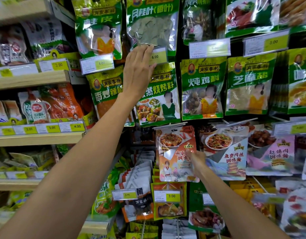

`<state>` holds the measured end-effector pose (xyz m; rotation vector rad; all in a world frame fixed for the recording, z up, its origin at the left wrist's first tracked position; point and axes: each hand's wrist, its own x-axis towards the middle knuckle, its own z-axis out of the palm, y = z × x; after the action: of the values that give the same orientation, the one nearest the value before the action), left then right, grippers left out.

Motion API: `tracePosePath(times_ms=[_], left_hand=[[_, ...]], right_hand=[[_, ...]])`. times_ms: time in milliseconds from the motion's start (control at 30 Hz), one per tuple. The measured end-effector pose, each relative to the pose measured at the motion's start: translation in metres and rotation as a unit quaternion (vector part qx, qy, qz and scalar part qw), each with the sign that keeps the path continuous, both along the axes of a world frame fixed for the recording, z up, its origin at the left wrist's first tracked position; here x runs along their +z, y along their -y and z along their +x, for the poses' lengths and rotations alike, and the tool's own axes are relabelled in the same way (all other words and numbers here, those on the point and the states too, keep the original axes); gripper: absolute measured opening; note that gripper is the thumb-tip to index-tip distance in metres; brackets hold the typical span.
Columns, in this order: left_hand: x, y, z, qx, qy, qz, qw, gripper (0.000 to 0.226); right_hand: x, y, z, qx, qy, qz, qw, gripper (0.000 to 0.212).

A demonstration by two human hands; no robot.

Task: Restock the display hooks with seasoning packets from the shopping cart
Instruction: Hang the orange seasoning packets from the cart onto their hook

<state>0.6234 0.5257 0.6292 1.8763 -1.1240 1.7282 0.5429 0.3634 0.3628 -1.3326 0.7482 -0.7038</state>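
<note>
My right hand pinches an orange and white seasoning packet by its right side, thumb on the front, holding it up against a hook in the lower middle of the display. My left hand reaches higher, fingers straight, resting on the price tag marked 6.00 under a green bay-leaf packet. A green barbecue seasoning packet hangs just below my left hand. The shopping cart is out of view.
Green seasoning packets hang in rows across the upper display. Sauce packets hang to the right of the held one. Wooden shelves with bagged goods run along the left. More hooks with packets and price tags fill the space below.
</note>
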Motion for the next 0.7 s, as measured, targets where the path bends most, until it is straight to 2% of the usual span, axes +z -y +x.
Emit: tracePosePath(times_ms=[167, 233, 400, 533, 633, 700], left_hand=[[0.001, 0.000, 0.001, -0.002, 0.002, -0.002, 1.000, 0.047], [0.002, -0.001, -0.001, -0.004, -0.004, 0.003, 1.000, 0.047], [-0.012, -0.004, -0.018, -0.031, -0.003, -0.029, 0.999, 0.041], [-0.059, 0.001, -0.047, -0.075, -0.024, -0.042, 0.996, 0.034], [-0.112, 0.018, -0.081, -0.155, -0.101, -0.039, 0.982, 0.031], [-0.154, 0.037, -0.114, -0.219, -0.188, -0.047, 0.956, 0.028]], right_hand=[[0.000, -0.003, -0.002, 0.006, -0.029, -0.018, 0.999, 0.023], [-0.001, -0.006, -0.006, 0.022, -0.034, -0.043, 0.998, 0.036], [0.000, -0.018, -0.032, 0.033, -0.039, -0.128, 0.990, 0.034], [0.001, -0.025, -0.084, 0.033, -0.014, -0.222, 0.974, 0.038], [-0.009, -0.013, -0.143, -0.013, -0.007, -0.281, 0.960, 0.032], [-0.026, 0.000, -0.192, -0.048, -0.006, -0.287, 0.957, 0.025]])
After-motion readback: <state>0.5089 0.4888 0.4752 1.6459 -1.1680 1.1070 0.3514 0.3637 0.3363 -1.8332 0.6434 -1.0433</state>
